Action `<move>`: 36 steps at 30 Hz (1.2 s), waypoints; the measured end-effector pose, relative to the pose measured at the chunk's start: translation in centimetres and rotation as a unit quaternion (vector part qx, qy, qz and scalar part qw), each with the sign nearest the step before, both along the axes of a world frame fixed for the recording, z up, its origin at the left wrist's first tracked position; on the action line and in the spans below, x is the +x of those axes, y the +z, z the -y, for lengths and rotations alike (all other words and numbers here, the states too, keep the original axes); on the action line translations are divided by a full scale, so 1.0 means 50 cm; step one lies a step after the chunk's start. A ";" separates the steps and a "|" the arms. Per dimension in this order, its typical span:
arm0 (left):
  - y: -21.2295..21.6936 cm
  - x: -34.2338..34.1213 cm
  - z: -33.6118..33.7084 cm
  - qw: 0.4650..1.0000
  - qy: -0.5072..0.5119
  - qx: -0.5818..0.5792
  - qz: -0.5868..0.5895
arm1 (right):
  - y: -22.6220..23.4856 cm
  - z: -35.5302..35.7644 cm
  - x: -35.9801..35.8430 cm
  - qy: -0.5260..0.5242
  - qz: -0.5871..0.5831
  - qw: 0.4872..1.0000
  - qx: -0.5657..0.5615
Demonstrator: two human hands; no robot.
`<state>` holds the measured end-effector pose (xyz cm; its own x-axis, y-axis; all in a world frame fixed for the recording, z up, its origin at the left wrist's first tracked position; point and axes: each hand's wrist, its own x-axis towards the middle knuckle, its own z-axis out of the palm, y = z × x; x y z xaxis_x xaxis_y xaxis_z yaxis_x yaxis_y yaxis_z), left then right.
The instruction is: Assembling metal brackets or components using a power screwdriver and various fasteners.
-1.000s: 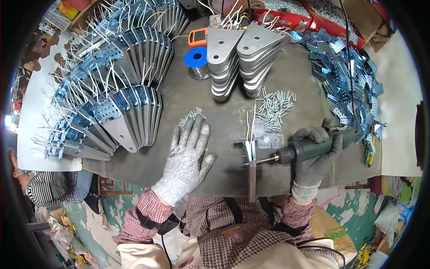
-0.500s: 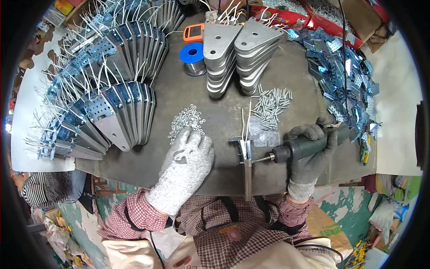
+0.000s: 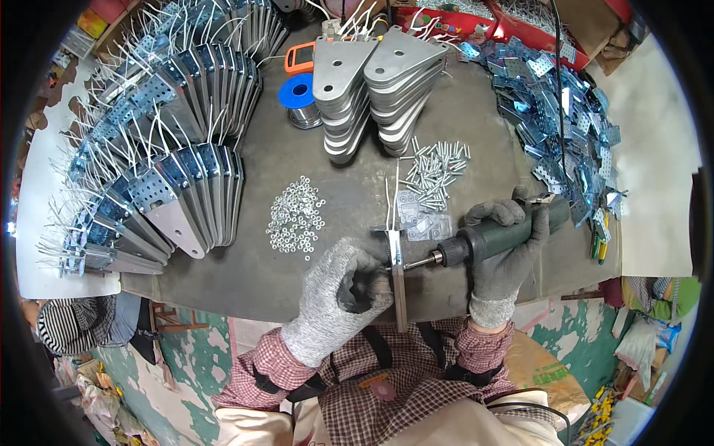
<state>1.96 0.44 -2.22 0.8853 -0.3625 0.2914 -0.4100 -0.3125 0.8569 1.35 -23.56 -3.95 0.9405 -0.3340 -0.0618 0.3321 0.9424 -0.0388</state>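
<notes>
My right hand (image 3: 500, 281), in a grey glove, is wrapped round a dark green power screwdriver (image 3: 487, 239). The tool's bit points left and meets a grey metal plate (image 3: 400, 293) that stands on edge at the table's front, two white wires (image 3: 392, 201) rising from its far end. On the plate's left side, the gloved fingers of my left hand (image 3: 338, 286) are curled in a pinch, level with the bit. Whatever they pinch is too small or hidden to make out. A pile of small nuts (image 3: 294, 219) lies beyond my left hand.
Loose screws (image 3: 435, 172) and clear plastic pieces (image 3: 425, 221) lie beyond the screwdriver. Stacked grey plates (image 3: 342, 74), a blue solder spool (image 3: 299, 91) and an orange meter (image 3: 300, 56) stand farther back. Wired assemblies (image 3: 201, 208) fan out at left; blue-silver brackets (image 3: 558, 111) heap up at right.
My left hand has left the nut pile and come right and nearer, to the plate's left side, its fingers now pinched. My right hand still holds the screwdriver at the plate.
</notes>
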 end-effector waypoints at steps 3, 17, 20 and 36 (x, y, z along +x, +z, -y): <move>-0.015 -0.008 0.003 0.996 0.010 0.045 0.076 | -0.002 0.001 -0.001 0.001 0.001 1.000 0.000; 0.037 -0.007 0.011 0.976 -0.034 0.173 0.127 | 0.005 -0.007 -0.002 -0.010 -0.036 0.999 -0.007; 0.066 0.002 -0.002 0.941 -0.095 0.277 0.169 | 0.007 -0.008 -0.001 -0.013 -0.037 0.999 -0.014; 0.095 0.002 0.023 0.990 -0.039 0.126 -0.045 | 0.010 -0.016 -0.003 -0.003 0.037 0.998 0.047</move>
